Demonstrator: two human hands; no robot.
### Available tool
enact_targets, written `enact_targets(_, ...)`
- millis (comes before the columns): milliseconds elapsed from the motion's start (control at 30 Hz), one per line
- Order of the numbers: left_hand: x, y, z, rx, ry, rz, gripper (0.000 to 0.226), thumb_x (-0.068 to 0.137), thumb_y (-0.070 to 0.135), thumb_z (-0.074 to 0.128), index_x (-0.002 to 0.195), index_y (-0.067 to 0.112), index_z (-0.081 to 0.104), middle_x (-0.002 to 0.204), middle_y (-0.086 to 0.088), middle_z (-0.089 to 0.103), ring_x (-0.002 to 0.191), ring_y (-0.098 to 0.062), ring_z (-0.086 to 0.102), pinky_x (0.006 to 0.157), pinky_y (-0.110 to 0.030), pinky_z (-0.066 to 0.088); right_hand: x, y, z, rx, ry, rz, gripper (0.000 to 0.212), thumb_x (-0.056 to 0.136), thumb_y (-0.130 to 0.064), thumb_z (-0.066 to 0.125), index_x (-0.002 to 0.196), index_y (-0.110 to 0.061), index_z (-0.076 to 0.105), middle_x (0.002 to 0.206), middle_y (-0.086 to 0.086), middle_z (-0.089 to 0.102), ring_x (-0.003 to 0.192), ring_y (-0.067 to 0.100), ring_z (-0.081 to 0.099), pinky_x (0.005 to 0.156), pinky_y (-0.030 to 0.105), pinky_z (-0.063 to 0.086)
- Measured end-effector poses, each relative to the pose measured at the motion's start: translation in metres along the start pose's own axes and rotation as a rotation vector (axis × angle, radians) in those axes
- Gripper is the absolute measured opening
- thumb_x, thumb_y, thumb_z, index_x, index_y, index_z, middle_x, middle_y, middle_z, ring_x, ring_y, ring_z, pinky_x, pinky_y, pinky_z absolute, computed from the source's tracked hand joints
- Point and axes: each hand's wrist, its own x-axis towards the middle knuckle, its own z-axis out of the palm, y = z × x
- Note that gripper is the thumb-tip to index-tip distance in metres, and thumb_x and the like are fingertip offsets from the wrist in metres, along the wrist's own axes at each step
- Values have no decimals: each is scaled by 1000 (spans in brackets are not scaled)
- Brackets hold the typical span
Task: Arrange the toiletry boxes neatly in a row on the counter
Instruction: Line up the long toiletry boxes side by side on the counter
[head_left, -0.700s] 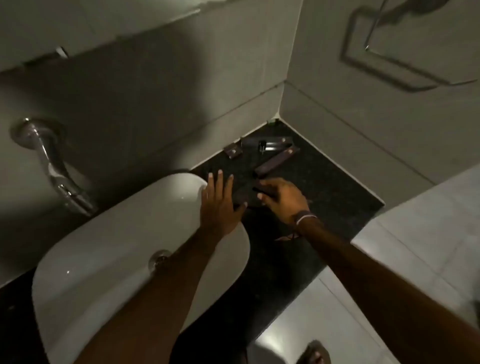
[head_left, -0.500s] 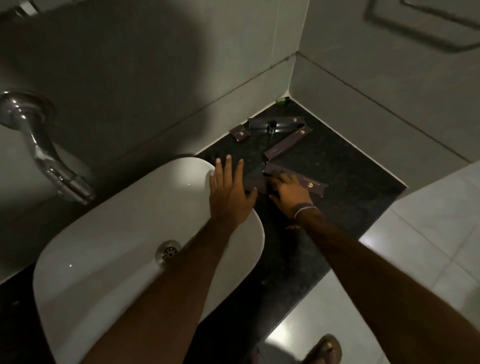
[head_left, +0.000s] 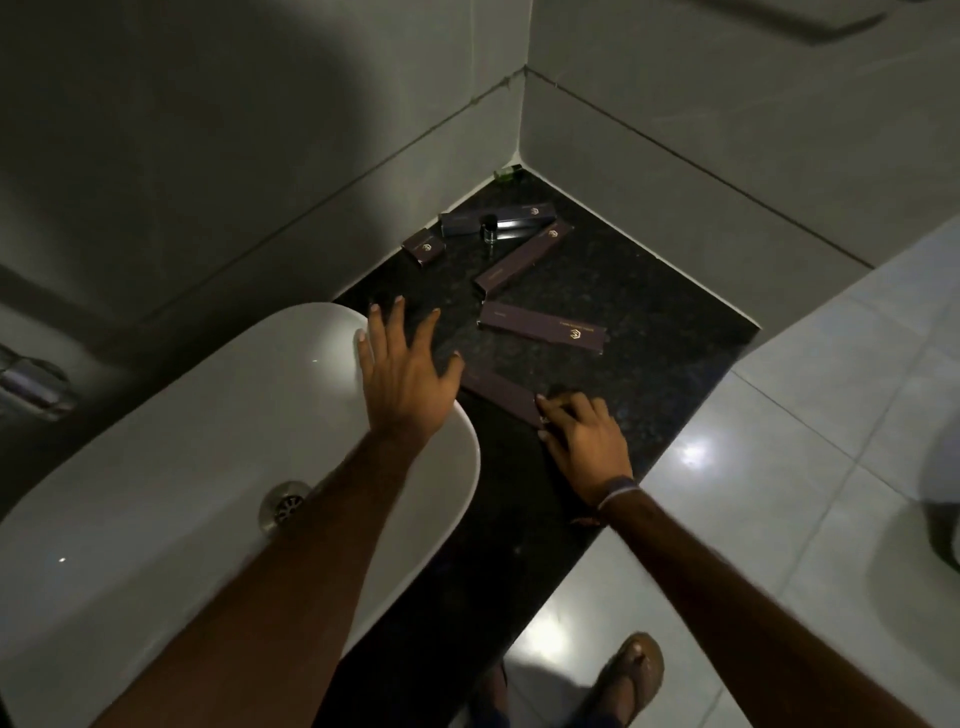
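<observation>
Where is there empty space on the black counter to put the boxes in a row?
Bare counter lies along the right wall, beyond the long box with the gold logo. Another bare strip runs beside the sink toward the front edge. The back corner is crowded: small box, two long boxes and a little bottle.

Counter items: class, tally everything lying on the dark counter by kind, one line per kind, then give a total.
Long boxes: 4
Small square box: 1
Small dark bottle: 1
Green item in the corner, too small to identify: 1
Total: 7
</observation>
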Motion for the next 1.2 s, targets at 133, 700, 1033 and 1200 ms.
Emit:
enact_targets(133,-1,3,1,12,9,-11,65,99,47,56,157,29,34,171,-10,16,159,-35,6,129,-57,10,-38,17,2,2,-1,20,52,93,-36,61,142,-27,49,132,5,53,111,23,50,88,34,48)
enact_targets(700,-5,2,3,-39,67,11,55,97,39,55,150,26,47,167,-12,28,157,-39,17,124,-62,21,-52,28,6,57,22,70,65,86,-49,67,144,-26,49,133,6,53,112,26,52,88,38,49)
enact_targets(1033,-5,-1,6,-103,108,19,56,94,41,46,147,25,52,165,-14,32,155,-40,20,123,-63,22,69,38,-30,90,158,172,64,93,-41,57,151,-25,36,156,7,31,136,29,35,107,50,41)
enact_targets(1200,-6,-1,7,-119,132,19,60,92,45,39,147,25,53,165,-13,33,155,-40,21,123,-63,23,92,48,-39,-134,-13,74,55,99,-37,47,152,-27,34,156,7,36,136,31,36,109,49,36)
